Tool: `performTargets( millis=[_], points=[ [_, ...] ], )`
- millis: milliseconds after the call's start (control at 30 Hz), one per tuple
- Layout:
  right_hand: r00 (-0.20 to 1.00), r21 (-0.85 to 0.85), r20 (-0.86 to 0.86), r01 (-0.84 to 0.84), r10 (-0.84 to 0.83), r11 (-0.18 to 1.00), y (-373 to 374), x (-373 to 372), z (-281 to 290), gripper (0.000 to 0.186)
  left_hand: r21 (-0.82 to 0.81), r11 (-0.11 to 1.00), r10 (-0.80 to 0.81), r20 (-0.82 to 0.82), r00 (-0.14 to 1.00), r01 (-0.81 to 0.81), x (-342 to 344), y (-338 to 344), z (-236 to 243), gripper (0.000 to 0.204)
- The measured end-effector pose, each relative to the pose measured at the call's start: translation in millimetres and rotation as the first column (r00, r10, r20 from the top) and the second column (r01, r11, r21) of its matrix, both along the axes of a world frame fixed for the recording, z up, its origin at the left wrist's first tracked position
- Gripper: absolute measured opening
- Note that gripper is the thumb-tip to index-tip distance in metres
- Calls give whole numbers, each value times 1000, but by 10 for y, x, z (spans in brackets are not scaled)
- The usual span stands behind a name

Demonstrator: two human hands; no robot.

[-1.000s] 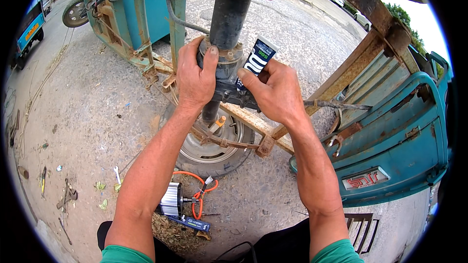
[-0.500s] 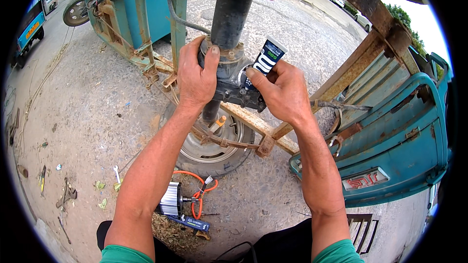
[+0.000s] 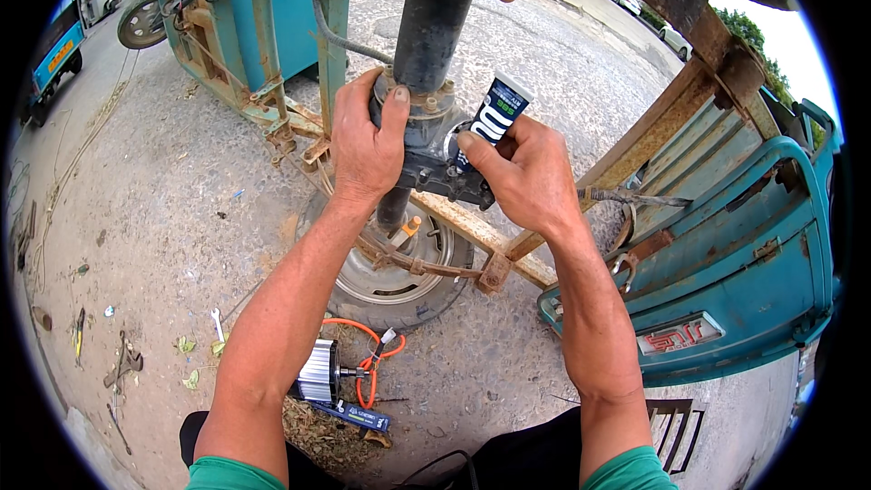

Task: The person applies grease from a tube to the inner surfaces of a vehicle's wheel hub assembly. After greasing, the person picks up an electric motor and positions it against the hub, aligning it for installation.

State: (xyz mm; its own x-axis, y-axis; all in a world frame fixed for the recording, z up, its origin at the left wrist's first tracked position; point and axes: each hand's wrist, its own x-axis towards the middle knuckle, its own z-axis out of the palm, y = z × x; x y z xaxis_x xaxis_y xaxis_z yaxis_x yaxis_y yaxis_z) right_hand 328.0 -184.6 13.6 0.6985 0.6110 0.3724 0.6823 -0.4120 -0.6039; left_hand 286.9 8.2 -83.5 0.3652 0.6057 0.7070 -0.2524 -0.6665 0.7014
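My left hand (image 3: 366,143) is wrapped around the flange of a dark, greasy axle housing (image 3: 425,134), its thumb on top beside the bolts. A thick black axle tube (image 3: 434,27) rises from that flange. Between the thumb and fingers of my right hand (image 3: 537,174) is a dark blue squeeze tube (image 3: 498,116) with white and green print. The tube leans, its flat crimped end up and to the right. Its lower end is against or just in front of the housing's round opening (image 3: 451,140); the nozzle is hidden, and I cannot see any paste.
Below the housing lies a wheel (image 3: 399,298) with a rusty leaf spring across it. A silver motor (image 3: 318,374), an orange cable (image 3: 366,390) and a blue box (image 3: 361,416) lie nearer. Tools, including a wrench (image 3: 218,325), lie left. Teal vehicle panels (image 3: 735,308) stand right.
The upper end of the squeeze tube has shifted slightly right, and its face has turned a little. My left hand and the axle housing hold still. A distant rider appears at the far left.
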Motion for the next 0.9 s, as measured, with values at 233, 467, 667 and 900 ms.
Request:
performTargets(
  millis=[233,467,667,900],
  points=[
    [999,-31,-12,-31,31,999,-20,-16,-2,32,1,1000,3,6,1000,-3,2,-7,4,54],
    [1000,59,-22,-19,21,998,-6,-6,-20,34,-12,999,-30,35,999,30,-2,-19,26,57],
    [1000,39,-3,-11,11,999,17,-12,7,34,-10,1000,-26,25,999,26,-9,-13,27,57],
    [1000,30,9,-14,14,999,67,-8,-36,33,-3,1000,-3,7,1000,3,-1,-10,4,55]
  ],
)
